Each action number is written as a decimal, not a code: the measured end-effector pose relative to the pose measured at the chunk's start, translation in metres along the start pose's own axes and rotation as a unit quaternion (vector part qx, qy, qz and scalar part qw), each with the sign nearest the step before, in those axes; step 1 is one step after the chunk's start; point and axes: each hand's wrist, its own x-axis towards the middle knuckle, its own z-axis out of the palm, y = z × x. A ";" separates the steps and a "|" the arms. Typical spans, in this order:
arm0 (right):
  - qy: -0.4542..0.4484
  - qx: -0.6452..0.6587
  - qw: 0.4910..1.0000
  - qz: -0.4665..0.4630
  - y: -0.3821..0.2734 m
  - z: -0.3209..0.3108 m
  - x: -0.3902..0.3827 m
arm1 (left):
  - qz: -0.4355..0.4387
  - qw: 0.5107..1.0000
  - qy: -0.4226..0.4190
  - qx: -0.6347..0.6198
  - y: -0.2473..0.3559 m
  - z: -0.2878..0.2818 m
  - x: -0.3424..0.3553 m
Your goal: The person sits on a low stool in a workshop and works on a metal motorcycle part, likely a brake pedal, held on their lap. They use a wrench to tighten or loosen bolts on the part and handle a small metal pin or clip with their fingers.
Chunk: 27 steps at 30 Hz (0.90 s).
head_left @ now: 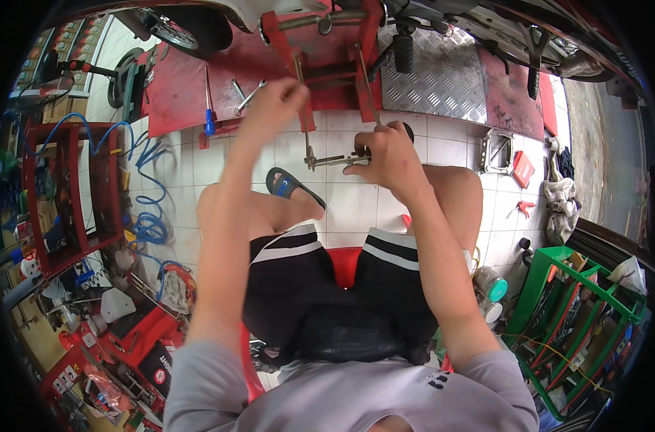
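My right hand [393,160] is closed around the right end of a metal crossbar assembly [329,161]. Two long thin rods [367,83] run from that assembly up to a red steel clamp frame [375,39] on the work platform. My left hand [280,99] is raised near the frame's left leg, smeared by motion, so its fingers are unclear. Just left of it a combination wrench [252,96] lies on the platform. Farther left is a screwdriver [210,121] with a blue handle.
A red platform [172,93] with a diamond-plate section [442,79] spans the far side, a motorcycle wheel [180,32] above it. A coiled blue air hose [149,216] hangs at left. A green rack [579,324] stands lower right; a red box [523,170] sits on the floor.
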 end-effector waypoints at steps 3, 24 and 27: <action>-0.011 0.012 1.000 -0.002 -0.013 -0.004 0.003 | 0.103 0.991 -0.077 -0.025 0.028 0.024 -0.060; -0.027 0.003 0.999 0.019 -0.023 -0.009 0.001 | 0.167 0.985 -0.008 -0.029 0.024 0.057 -0.085; -0.018 0.015 1.000 0.014 -0.020 -0.009 0.001 | 0.171 0.985 -0.009 -0.034 0.024 0.057 -0.083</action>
